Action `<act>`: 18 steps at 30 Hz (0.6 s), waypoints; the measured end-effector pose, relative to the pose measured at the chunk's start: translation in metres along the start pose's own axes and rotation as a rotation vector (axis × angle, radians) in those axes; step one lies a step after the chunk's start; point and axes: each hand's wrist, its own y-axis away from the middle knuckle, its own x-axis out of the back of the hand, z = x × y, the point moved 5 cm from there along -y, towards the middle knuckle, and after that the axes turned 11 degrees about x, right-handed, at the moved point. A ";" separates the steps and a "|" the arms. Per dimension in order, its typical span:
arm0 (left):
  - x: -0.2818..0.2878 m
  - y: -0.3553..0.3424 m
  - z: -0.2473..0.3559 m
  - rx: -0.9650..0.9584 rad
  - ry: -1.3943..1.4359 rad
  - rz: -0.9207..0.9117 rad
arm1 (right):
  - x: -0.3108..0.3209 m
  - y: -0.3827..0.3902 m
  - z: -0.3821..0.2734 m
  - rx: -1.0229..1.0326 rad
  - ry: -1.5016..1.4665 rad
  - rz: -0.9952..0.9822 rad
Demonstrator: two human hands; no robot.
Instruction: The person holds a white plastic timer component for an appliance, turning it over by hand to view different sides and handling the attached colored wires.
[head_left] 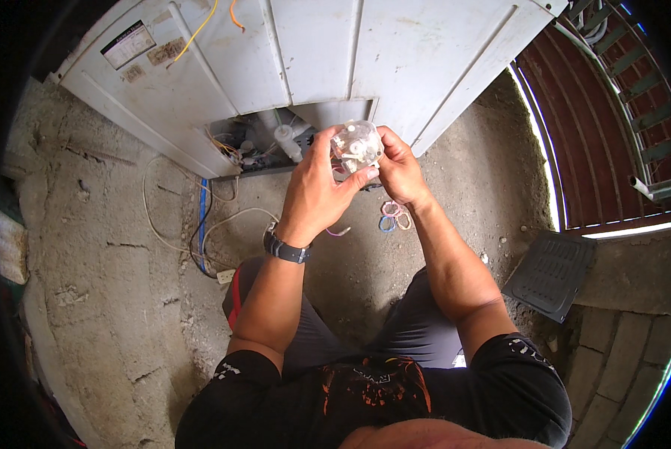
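Observation:
A washing machine timer [358,144] in a clear plastic case, with white gears showing inside, is held up between my two hands. My left hand [322,187] grips it from the left, fingers along its side and thumb across the lower edge. Curled against the right edge is my right hand [403,173], its thumb and fingers closed on the case. Just beyond stands a white washing machine panel [313,56] with an open hatch at its bottom. Inside the hatch show a pale pipe fitting [287,142] and thin wires [222,146].
Small coils of pink, blue and tan wire [389,217] lie on the concrete floor [103,247]. A beige cord [147,202] and a blue strip [202,213] run to the left. At right are a dark slotted panel [549,273] and a red-brown gate [582,135].

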 end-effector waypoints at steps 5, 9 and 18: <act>0.001 0.000 0.000 -0.073 -0.016 0.015 | 0.001 0.001 0.004 -0.005 0.053 -0.019; 0.002 0.001 0.004 -0.018 0.007 -0.010 | 0.002 0.002 0.000 0.048 0.152 -0.032; 0.001 0.000 0.005 0.017 -0.037 0.011 | -0.012 0.004 -0.006 0.221 0.393 0.028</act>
